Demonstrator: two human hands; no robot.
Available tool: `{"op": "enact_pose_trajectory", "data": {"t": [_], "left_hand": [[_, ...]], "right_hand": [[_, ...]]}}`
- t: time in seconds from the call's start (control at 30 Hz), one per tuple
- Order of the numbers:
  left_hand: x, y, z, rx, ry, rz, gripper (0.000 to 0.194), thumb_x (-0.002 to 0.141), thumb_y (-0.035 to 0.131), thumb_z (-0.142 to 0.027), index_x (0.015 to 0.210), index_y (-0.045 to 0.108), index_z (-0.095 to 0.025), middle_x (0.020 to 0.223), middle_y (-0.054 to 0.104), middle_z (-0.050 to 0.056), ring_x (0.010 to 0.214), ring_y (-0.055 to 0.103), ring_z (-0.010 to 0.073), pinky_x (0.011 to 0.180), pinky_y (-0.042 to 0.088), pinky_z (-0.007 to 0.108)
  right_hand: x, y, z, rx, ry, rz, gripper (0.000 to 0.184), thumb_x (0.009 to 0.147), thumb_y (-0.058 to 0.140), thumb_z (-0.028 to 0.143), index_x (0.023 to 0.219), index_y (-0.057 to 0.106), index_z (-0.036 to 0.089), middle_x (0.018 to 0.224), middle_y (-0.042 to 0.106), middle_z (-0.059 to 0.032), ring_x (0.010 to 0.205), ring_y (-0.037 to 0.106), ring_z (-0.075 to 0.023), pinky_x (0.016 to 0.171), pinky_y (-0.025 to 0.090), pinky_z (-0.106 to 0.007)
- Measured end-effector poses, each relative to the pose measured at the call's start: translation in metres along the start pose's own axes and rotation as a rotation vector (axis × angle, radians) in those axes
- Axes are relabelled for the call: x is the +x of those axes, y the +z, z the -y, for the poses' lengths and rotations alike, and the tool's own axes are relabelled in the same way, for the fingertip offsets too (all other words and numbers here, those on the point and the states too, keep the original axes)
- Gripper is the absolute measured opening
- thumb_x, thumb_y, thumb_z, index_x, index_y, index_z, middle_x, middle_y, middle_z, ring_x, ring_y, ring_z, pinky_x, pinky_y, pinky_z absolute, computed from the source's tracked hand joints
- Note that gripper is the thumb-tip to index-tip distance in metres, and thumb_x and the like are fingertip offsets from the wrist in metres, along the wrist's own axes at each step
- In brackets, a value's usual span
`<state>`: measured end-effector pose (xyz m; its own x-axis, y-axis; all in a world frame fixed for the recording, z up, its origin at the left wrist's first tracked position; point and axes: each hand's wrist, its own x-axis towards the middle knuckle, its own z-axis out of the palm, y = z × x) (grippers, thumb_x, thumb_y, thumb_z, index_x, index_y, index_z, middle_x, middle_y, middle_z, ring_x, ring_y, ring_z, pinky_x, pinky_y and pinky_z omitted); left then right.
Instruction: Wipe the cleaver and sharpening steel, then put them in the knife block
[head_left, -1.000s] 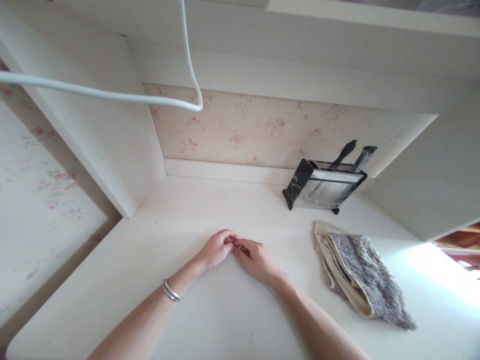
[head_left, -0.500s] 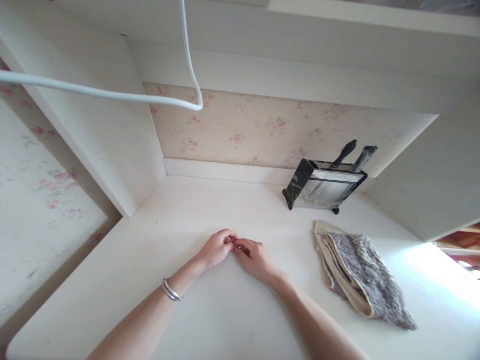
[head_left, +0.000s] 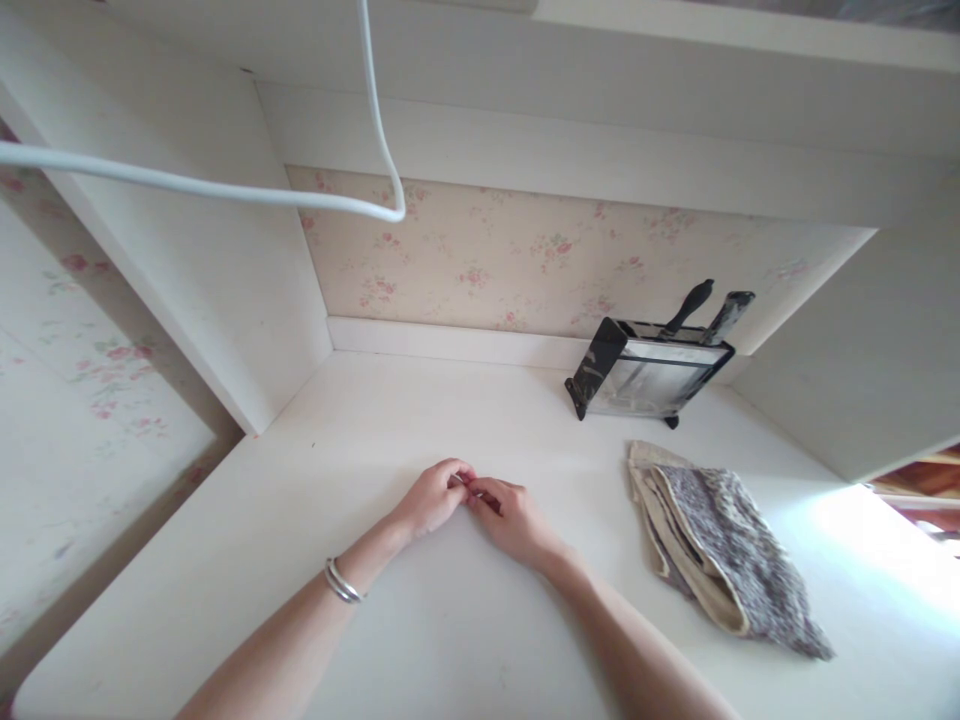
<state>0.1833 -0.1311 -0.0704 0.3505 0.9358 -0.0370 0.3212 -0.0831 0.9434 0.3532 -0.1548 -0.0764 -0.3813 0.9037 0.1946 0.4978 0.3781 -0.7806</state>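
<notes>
Small pale item (head_left: 478, 492), seen as a mere sliver at the meeting fingertips of the left hand (head_left: 433, 498) and right hand (head_left: 512, 515), low over the near middle of the white counter (head_left: 420, 610). Both hands are curled, thumbs and forefingers drawn together in what appears to be a pinch on it. Judged from its size, it is light and easily dropped; a fingertip grip at its opposite ends would suit it. Whether it is stiff, soft, slippery or fragile cannot be told.

Obscured parts, near to far: both forearms are cut off by the lower edge; the fingers cover the item's outline and most of its surface; the folds of the grey-and-beige cloth (head_left: 750, 550) conceal its inner layers; in the black-framed holder (head_left: 660, 385), the blades are indistinct; the white cable (head_left: 225, 190) runs out of view.
</notes>
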Motion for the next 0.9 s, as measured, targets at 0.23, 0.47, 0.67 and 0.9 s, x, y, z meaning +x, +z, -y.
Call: {"op": "enact_pose_trajectory", "data": {"t": [0.23,0.47,0.67,0.9], "left_hand": [[-0.0006,-0.0003,-0.0005,0.009,-0.004,0.004,0.023,0.073,0.048,-0.014,0.09,0.062,-0.019,0.091,0.067,0.003,0.085,0.063,0.0166,0.08,0.047,0.026],[-0.0003,-0.0001,0.0009,0.01,0.003,0.001,0.023,0.073,0.048,-0.014,0.09,0.062,-0.019,0.091,0.066,0.003,0.086,0.063,0.0168,0.081,0.047,0.026],[-0.0005,-0.0006,-0.0006,0.013,0.004,0.0,0.023,0.073,0.048,-0.014,0.091,0.063,-0.018,0.092,0.067,0.004,0.086,0.063,0.0171,0.08,0.047,0.026],[-0.0012,0.0,-0.0002,-0.005,0.008,0.001,0.023,0.073,0.048,-0.013,0.091,0.062,-0.019,0.091,0.067,0.003,0.085,0.063,0.0168,0.079,0.048,0.026]], "right_hand": [[-0.0007,-0.0012,0.0013,-0.008,0.008,0.003,0.021,0.089,0.048,0.023,0.1,0.066,0.024,0.093,0.069,-0.0005,0.079,0.062,-0.0136,0.07,0.044,-0.023],[-0.0005,-0.0005,0.0005,0.001,0.011,0.005,0.022,0.089,0.048,0.025,0.102,0.066,0.024,0.094,0.069,-0.0013,0.079,0.062,-0.0141,0.07,0.044,-0.024],[-0.0006,-0.0001,0.0005,0.006,0.009,-0.007,0.022,0.088,0.048,0.025,0.101,0.066,0.023,0.094,0.069,-0.0019,0.08,0.062,-0.0148,0.069,0.045,-0.024],[-0.0006,-0.0001,0.0013,0.022,0.01,-0.004,0.023,0.089,0.048,0.027,0.102,0.066,0.023,0.095,0.07,-0.0032,0.08,0.063,-0.0154,0.07,0.046,-0.025]]}}
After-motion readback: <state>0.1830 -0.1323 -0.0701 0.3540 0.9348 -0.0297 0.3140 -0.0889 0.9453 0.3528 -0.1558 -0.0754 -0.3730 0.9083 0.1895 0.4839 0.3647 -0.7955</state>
